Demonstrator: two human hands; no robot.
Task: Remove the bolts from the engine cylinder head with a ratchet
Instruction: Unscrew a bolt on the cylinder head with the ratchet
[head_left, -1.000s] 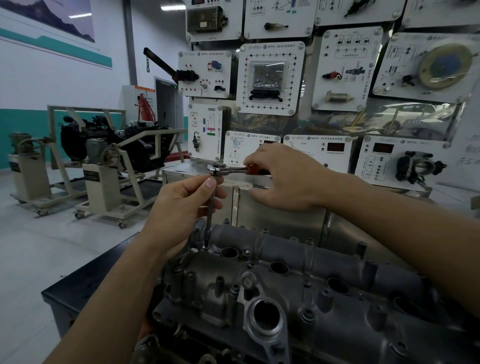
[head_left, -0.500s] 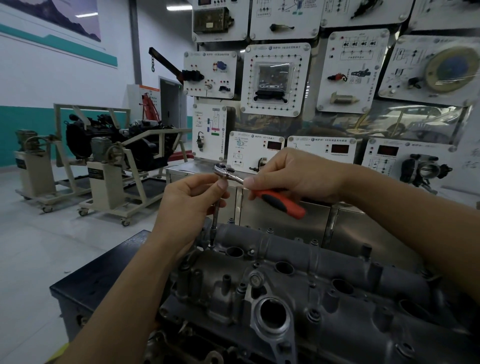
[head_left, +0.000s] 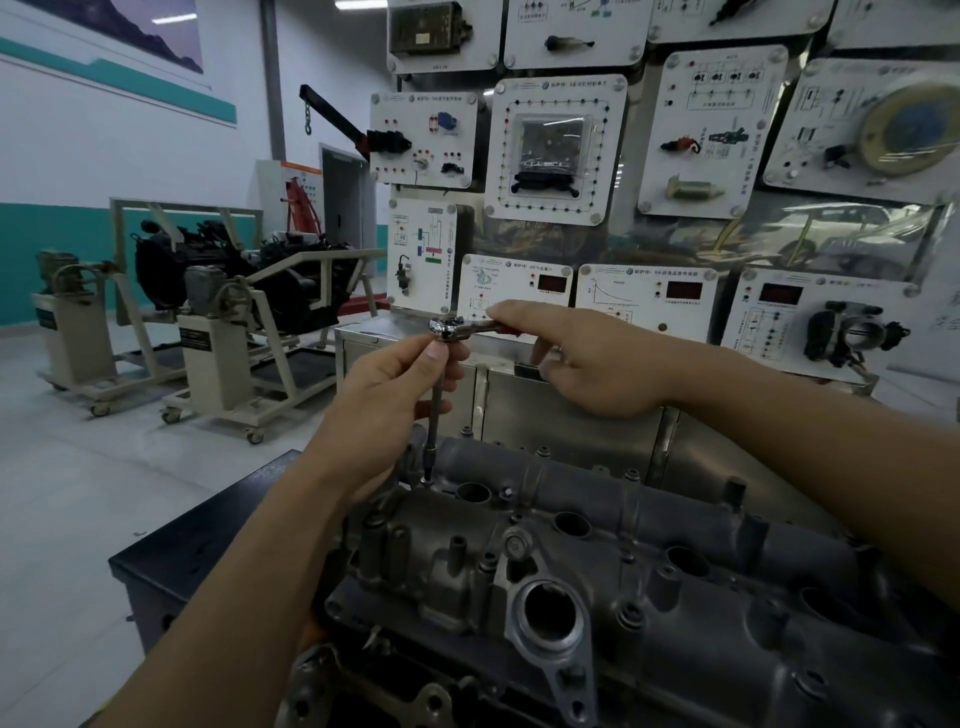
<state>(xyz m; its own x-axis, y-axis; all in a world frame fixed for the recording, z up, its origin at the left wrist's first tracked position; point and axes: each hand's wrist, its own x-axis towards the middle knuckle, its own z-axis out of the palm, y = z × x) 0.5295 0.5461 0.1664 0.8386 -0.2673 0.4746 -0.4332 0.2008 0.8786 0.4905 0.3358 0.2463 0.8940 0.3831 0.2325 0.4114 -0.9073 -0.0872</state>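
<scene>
1. Room: a training workshop. A wall of instrument panels (head_left: 561, 150) stands behind the work, and engine stands (head_left: 244, 291) on castors sit well apart at left.
2. Support: a black table (head_left: 197, 535) carries the work.
3. Task item: the engine cylinder head (head_left: 649, 571) lies on the table in the lower centre and right of the view, top face up. Several small bolt heads (head_left: 632, 474) stand along its far edge.
4. Right hand (head_left: 597, 364): it grips the ratchet handle, with the index finger laid straight along it towards the head and the remaining fingers (head_left: 550, 358) curled under.
5. Left hand (head_left: 384, 410): its thumb and fingertips pinch the top of the extension bar, just below the ratchet head.
6. Tool: the ratchet (head_left: 457, 327) sits level, with its handle pointing right. The extension bar (head_left: 435, 415) drops near upright to the head's far-left corner.
7. Fastener: the bolt (head_left: 427, 480) sits under the socket tip. How deeply the socket is seated cannot be confirmed.
8. Assessment: loosening of this corner bolt is in hand, with most bolts apparently left.
9. Recommendation: hold the bar plumb with the left hand and bear down lightly so the socket stays on. Swing the handle in short, level arcs. A tilted bar risks rounding the bolt.
</scene>
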